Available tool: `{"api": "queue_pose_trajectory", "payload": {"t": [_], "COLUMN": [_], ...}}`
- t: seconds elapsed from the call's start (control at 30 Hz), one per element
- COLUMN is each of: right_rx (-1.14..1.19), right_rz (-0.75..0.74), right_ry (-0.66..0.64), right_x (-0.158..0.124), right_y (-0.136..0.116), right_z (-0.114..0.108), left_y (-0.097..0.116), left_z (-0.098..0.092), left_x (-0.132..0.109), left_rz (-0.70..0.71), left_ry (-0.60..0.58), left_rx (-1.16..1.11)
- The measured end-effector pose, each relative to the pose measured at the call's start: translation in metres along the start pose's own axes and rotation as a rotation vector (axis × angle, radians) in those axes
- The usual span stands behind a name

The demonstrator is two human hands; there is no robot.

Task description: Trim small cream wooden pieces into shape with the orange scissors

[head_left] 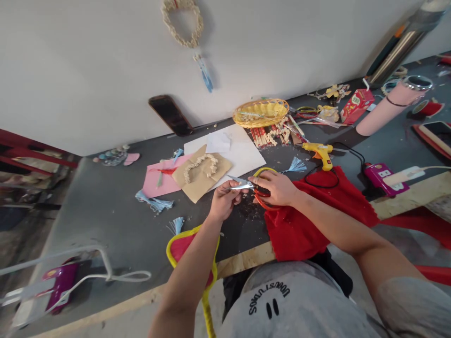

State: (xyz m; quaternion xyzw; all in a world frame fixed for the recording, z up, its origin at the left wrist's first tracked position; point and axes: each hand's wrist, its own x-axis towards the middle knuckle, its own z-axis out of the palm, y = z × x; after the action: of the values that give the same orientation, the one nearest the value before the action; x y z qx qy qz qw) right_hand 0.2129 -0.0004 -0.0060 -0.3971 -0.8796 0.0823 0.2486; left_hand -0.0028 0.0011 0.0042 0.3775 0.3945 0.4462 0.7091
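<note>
My right hand (pixel 276 188) grips a pair of scissors (pixel 243 184) with red-orange handles, its silver blades pointing left. My left hand (pixel 222 201) is closed in a pinch right at the blade tips, holding something too small to make out. Both hands hover over the dark grey table (pixel 105 211). A red cloth (pixel 310 220) lies under my right forearm and hangs over the table's front edge. A red piece edged with yellow trim (pixel 183 244) lies under my left forearm.
Brown paper with a beaded loop (pixel 201 166), pink paper (pixel 158 180) and white paper (pixel 239 150) lie behind my hands. A yellow glue gun (pixel 320 152), yellow basket (pixel 260 111), blue tassels (pixel 155 203), a pink cylinder (pixel 387 108) and a purple power strip (pixel 382 177) sit around.
</note>
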Motion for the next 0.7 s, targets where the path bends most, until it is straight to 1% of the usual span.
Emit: {"api": "queue_pose_trajectory", "payload": {"t": [0.2,0.3,0.37,0.53,0.7], "right_rx": [0.028,0.036,0.028,0.005,0.034], "right_rz": [-0.029,-0.041,-0.033,0.019,0.097], "right_ry": [0.015,0.023,0.005,-0.058,-0.049], "right_x": [-0.001,-0.001,-0.001,-0.001,0.001], "right_y": [0.001,0.001,0.0,-0.003,-0.006], "right_z": [0.002,0.002,0.002,-0.002,-0.003], "left_y": [0.0,0.0,0.0,-0.001,-0.001], "left_z": [-0.006,-0.009,-0.01,-0.009,-0.003], "left_x": [0.0,0.0,0.0,0.001,0.002], "left_rz": [-0.085,-0.103,-0.107,-0.07,0.021], "left_ry": [-0.012,-0.043,-0.055,-0.059,0.003], "left_rx": [0.012,0.004,-0.003,-0.018,-0.013]}}
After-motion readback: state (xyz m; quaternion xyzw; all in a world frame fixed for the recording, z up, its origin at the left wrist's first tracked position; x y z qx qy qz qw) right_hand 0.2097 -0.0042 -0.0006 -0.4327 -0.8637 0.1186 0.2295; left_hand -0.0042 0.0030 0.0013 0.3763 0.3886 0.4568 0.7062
